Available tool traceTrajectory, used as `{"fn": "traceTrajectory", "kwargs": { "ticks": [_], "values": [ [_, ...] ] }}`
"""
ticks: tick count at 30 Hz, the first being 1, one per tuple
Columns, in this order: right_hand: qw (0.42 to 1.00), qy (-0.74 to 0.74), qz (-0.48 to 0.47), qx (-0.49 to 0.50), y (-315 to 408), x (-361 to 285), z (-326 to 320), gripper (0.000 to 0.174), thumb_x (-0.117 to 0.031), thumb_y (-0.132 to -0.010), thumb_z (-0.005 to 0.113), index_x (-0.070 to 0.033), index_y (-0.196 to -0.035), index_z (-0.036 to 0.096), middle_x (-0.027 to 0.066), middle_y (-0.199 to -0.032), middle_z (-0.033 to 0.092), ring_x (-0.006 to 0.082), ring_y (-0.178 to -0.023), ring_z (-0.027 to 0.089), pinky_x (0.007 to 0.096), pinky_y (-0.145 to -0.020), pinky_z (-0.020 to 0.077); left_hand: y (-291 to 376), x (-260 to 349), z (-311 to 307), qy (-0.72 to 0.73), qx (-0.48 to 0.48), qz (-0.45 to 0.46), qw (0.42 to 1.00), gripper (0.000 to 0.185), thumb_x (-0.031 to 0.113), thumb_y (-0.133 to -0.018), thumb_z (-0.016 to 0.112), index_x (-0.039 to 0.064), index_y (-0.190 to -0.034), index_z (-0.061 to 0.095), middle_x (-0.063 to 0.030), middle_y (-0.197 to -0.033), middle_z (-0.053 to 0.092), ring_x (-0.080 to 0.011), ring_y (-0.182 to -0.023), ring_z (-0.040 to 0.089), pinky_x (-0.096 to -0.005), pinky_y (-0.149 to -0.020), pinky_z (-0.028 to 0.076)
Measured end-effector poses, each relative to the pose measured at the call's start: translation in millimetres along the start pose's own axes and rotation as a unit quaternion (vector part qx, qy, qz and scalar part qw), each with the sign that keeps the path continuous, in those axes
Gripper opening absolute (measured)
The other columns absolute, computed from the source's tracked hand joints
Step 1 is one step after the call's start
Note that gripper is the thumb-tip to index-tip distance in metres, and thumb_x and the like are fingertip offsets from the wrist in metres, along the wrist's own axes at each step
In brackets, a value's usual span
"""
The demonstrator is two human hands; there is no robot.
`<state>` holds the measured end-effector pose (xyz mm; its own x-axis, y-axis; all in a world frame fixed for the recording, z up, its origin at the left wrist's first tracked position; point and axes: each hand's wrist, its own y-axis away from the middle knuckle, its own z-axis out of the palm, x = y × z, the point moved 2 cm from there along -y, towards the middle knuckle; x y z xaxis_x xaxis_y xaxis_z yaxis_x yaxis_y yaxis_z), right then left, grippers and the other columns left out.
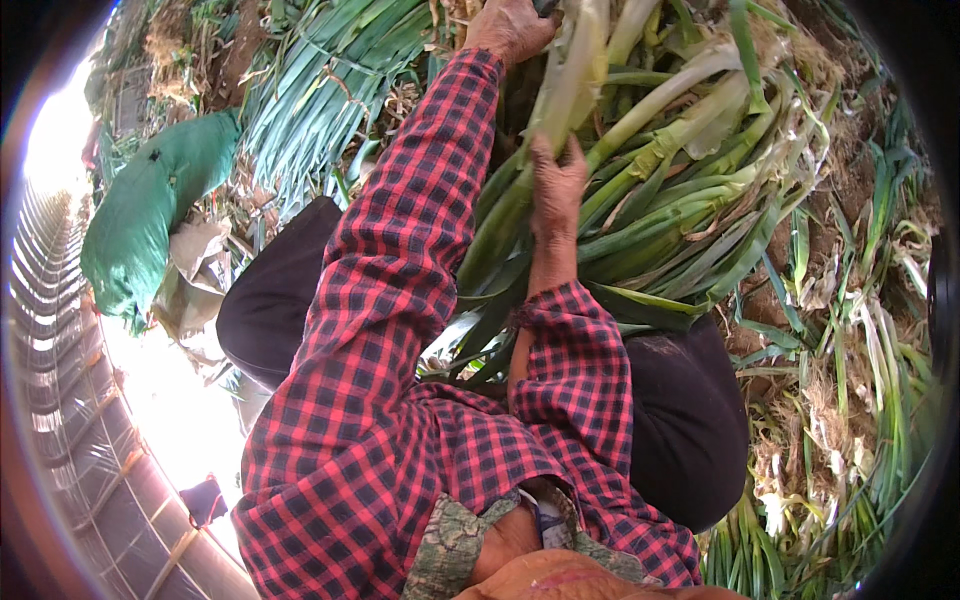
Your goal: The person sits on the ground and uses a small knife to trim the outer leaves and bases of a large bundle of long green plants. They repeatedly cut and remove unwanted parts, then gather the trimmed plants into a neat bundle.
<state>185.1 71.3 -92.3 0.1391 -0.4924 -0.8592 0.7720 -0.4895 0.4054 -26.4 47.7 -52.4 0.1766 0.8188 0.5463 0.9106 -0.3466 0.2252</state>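
Observation:
At the top edge, my left hand (514, 31) is curled beside a thick pale stalk. A small dark object (546, 7) shows at its fingers, cut off by the frame, so its kind is unclear. Lower down, my right hand (559, 184) grips a large green onion or leek (570, 82), whose pale end points up and away from me. Under and to the right of that hand lies a heap of similar stalks (667, 187), leaves towards me, roots towards the upper right. The heap reaches over my right knee (686, 420).
Dark green leaves (322, 97) lie in a bundle at upper left. A green sack (161, 217) rests beside my left knee (277, 292). Plastic sheeting (75, 420) on a ribbed frame curves along the left. More rooted stalks (847, 420) and leaf scraps cover the soil at right.

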Motion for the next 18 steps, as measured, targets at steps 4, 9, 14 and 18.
{"fn": "traceTrajectory", "kwargs": {
  "ticks": [4,9,14,18],
  "values": [
    [0.999,-0.008,-0.040,0.023,-11,-43,-24,0.043,-0.028,-0.100,0.070,0.004,-0.129,0.063,0.0067,-0.107,0.068,0.0167,-0.094,0.059,0.0312,-0.085,0.0489,40,-49,-36,0.018,0.096,0.016,0.995,0.063,0.061,-0.091,0.062,0.000,-0.106,0.073,-0.0276,-0.099,0.073,-0.0412,-0.095,0.072,-0.0466,-0.085,0.056],
    [0.792,0.586,-0.098,0.140,-2,-100,-41,0.050,-0.033,-0.097,0.070,0.003,-0.132,0.063,0.0228,-0.118,0.068,0.0349,-0.106,0.066,0.0441,-0.092,0.0522,128,-168,-36,0.047,0.099,-0.163,0.981,0.067,0.059,-0.088,0.068,-0.005,-0.106,0.074,-0.0281,-0.092,0.073,-0.0410,-0.093,0.072,-0.0453,-0.083,0.054],
    [0.975,0.198,-0.104,0.006,-9,-118,0,0.046,-0.027,-0.098,0.067,0.003,-0.133,0.063,0.0245,-0.125,0.067,0.0372,-0.111,0.067,0.0447,-0.095,0.0540,157,-228,14,0.125,0.083,-0.230,0.962,0.070,0.064,-0.086,0.069,-0.002,-0.111,0.075,-0.0258,-0.100,0.074,-0.0374,-0.099,0.072,-0.0413,-0.089,0.053],
    [0.918,0.385,-0.012,-0.095,-21,-37,70,0.056,-0.041,-0.097,0.063,0.005,-0.129,0.061,0.0297,-0.127,0.064,0.0459,-0.113,0.063,0.0499,-0.099,0.0492,147,-233,34,0.267,0.032,-0.223,0.937,0.067,0.059,-0.091,0.068,-0.001,-0.120,0.073,-0.0136,-0.107,0.075,-0.0221,-0.099,0.069,-0.0331,-0.091,0.051]
  ]
}}
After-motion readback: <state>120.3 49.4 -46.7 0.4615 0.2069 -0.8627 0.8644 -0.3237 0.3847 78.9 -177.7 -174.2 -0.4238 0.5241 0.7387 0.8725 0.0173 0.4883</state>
